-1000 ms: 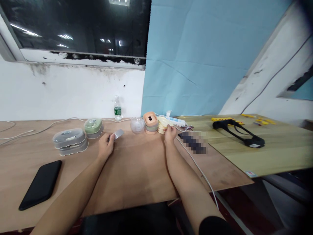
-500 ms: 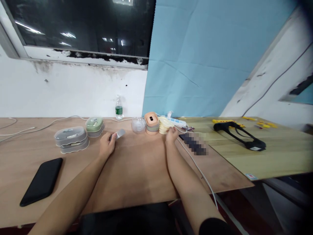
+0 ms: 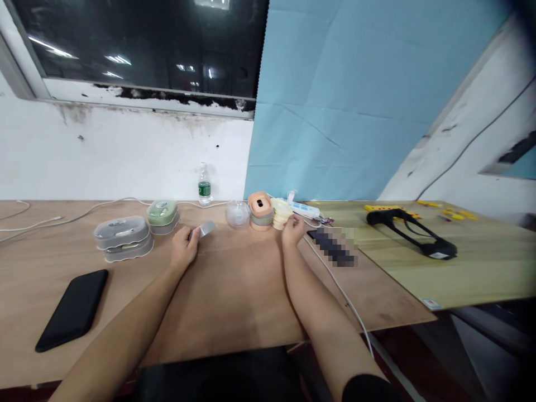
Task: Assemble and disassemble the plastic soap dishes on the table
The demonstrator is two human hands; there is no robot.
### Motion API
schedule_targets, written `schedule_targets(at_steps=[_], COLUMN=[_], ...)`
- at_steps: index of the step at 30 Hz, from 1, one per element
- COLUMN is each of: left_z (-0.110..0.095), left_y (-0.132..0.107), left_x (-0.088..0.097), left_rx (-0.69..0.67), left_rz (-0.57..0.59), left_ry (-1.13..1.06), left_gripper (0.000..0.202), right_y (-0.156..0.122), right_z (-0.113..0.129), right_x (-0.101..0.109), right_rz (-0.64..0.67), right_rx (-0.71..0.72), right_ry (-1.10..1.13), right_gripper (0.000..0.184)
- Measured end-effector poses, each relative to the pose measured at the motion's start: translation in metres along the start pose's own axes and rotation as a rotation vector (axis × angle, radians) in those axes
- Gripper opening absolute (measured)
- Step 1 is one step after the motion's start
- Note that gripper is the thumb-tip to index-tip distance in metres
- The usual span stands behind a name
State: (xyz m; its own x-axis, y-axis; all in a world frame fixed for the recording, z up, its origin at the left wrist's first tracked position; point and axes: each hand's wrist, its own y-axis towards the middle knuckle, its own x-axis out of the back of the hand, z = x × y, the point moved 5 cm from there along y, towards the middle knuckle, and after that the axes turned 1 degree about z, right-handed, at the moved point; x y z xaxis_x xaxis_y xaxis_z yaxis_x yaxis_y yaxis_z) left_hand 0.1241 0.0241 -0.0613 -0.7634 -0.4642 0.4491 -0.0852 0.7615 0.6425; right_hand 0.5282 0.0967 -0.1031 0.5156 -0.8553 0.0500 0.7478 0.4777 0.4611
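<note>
My left hand (image 3: 185, 245) is closed around the dark end of a flat silver blade-like tool (image 3: 207, 228), whose pale face points up and right. Behind that hand sits a green-lidded container (image 3: 162, 213) with a grey base. My right hand (image 3: 293, 230) has its fingers curled together at the near right side of a stack of cream containers (image 3: 280, 213). Whether the fingers grip anything is hidden. Just left of the cream stack stand an orange-topped container stack (image 3: 260, 210) and a clear plastic container (image 3: 237, 214).
Grey lidded containers (image 3: 123, 238) and a black phone-like slab (image 3: 73, 310) lie at left. A water bottle (image 3: 204, 185) stands by the wall. On the right are a power strip (image 3: 305, 209), a blurred dark object (image 3: 334, 247), a white cable (image 3: 339, 283) and a black strap frame (image 3: 412, 231).
My right hand has shifted slightly down from the cream stack, and the stack's top sits a little differently. My left hand keeps the silver tool in the same place.
</note>
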Motion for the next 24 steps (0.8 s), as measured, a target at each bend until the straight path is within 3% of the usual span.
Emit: schedule_targets(at_steps=[3,6,11,15,19,24], left_z=[0.002,0.006,0.026,0.045,0.054,0.051], left_y=[0.001,0.002,0.001,0.0,-0.001,-0.001], left_x=[0.001,0.002,-0.005,-0.016,-0.023,-0.028], left_rx=[0.017,0.086,0.37,0.62,0.772,0.783], left_rz=[-0.041,-0.107,-0.263,-0.345,-0.334,-0.262], left_ry=[-0.051,-0.157,-0.517,-0.826,-0.995,-1.094], left_gripper=[0.032,0.034,0.048,0.047,0.042,0.041], right_y=[-0.019,-0.054,-0.144,-0.202,-0.217,-0.213], right_z=[0.032,0.065,0.115,0.138,0.144,0.14], right_x=[-0.004,-0.021,-0.052,-0.057,-0.057,-0.055], right_rz=[0.073,0.269,0.757,1.025,1.088,1.073], right_rx=[0.226,0.428,0.912,1.216,1.343,1.357], right_ry=[-0.131,-0.178,-0.133,-0.057,-0.058,-0.063], right_gripper=[0.036,0.036,0.037,0.044,0.028,0.028])
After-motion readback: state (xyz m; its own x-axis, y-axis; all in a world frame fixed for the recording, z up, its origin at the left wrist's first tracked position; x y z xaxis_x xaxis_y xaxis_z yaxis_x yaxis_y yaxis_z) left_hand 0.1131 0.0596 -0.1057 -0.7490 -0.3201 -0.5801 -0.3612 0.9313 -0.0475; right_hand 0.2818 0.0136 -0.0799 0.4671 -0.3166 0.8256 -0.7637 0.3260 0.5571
